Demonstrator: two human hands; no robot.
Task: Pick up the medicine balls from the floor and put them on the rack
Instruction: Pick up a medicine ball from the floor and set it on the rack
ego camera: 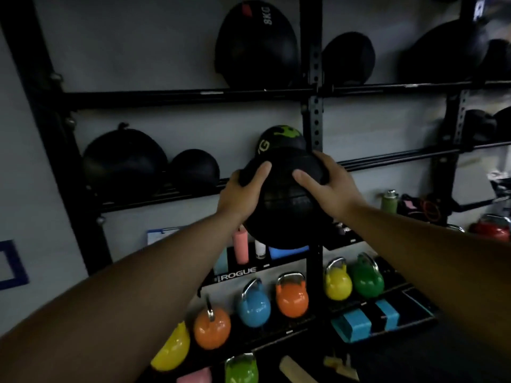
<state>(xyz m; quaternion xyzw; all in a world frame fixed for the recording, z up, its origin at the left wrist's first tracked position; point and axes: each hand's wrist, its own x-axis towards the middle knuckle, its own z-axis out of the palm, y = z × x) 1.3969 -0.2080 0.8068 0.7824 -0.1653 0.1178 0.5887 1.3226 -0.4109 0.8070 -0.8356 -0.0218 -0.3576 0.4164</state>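
Note:
I hold a black medicine ball (282, 214) in front of the rack's middle shelf (166, 196), my left hand (243, 192) on its left side and my right hand (325, 183) on its right. Just behind it on that shelf sits a black ball with green markings (280, 138). Two more black balls (124, 158) (195, 168) rest on the same shelf to the left. The top shelf (179, 95) carries a large ball marked 8KG (255, 42) and a smaller black ball (349, 58).
A black upright post (313, 78) stands just right of the held ball. Below, coloured kettlebells (254, 302) line the lower shelves beside blue blocks (365, 319). A pink roller (240, 246) and a green bottle (389, 201) stand nearby. More balls sit at the far right (442, 51).

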